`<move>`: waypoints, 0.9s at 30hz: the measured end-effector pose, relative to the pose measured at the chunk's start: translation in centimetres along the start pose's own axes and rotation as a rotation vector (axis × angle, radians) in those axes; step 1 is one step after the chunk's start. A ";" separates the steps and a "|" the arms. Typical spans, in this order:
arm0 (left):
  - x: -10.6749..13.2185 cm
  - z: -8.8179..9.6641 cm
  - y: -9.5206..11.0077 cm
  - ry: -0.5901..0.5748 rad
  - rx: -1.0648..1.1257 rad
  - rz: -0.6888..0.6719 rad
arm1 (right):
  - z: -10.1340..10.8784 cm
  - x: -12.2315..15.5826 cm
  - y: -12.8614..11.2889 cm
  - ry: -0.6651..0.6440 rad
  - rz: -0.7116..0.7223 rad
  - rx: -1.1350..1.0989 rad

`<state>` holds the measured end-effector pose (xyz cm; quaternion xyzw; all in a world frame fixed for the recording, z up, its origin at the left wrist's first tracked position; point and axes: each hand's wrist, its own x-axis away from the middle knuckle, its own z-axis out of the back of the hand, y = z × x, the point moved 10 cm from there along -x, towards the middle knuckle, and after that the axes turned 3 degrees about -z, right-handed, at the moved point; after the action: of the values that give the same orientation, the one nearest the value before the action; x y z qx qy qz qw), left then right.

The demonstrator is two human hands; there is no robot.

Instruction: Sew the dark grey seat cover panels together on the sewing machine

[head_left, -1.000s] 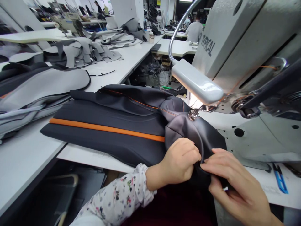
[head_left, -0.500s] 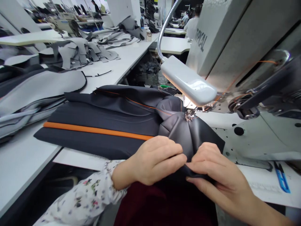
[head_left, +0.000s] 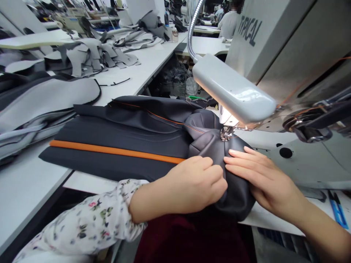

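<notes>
A dark grey synthetic-leather seat cover [head_left: 115, 146] with an orange stripe lies on the sewing table, bunched where it runs under the steel presser foot [head_left: 226, 134]. My left hand [head_left: 197, 184] is curled around a fold of the cover just below the foot. My right hand [head_left: 263, 179] lies flat on the cover to the right, fingers extended and holding no fold. The needle and the seam under the foot are hard to make out.
The sewing machine head [head_left: 285, 40] and its gooseneck lamp [head_left: 233, 87] overhang the work on the right. Blue-handled thread snips [head_left: 338, 210] lie at the right. Grey seat panels [head_left: 90, 56] are piled along the long left table, and a co-worker [head_left: 227, 25] sits far back.
My right hand has gone from pinching the cover to lying flat on it, further up and right. My left hand has shifted right along the fold. The cover stays under the foot.
</notes>
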<state>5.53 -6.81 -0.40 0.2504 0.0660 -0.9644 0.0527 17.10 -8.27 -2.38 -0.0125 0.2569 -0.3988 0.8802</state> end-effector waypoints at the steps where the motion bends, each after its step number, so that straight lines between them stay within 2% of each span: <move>1: 0.0 -0.5 0.0 -0.054 -0.004 0.019 | -0.3 0.1 0.5 -0.005 0.007 0.031; 5: 0.7 -2.8 -0.5 -0.279 -0.033 0.121 | -0.8 0.1 0.7 0.049 0.066 0.120; 11: 1.1 -3.2 -1.1 -0.393 -0.068 0.062 | -1.0 -0.2 -0.4 0.078 0.077 0.203; 20: 0.8 -2.8 -1.4 -0.352 -0.055 0.019 | -1.2 0.0 -0.2 0.083 0.022 0.255; 27: 0.4 -2.5 -2.5 -0.284 -0.068 0.054 | -0.8 -0.3 0.8 0.106 0.004 0.280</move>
<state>6.06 -3.94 -2.49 0.1111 0.0840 -0.9856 0.0961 17.15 -7.37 -3.18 0.1317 0.2449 -0.4291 0.8594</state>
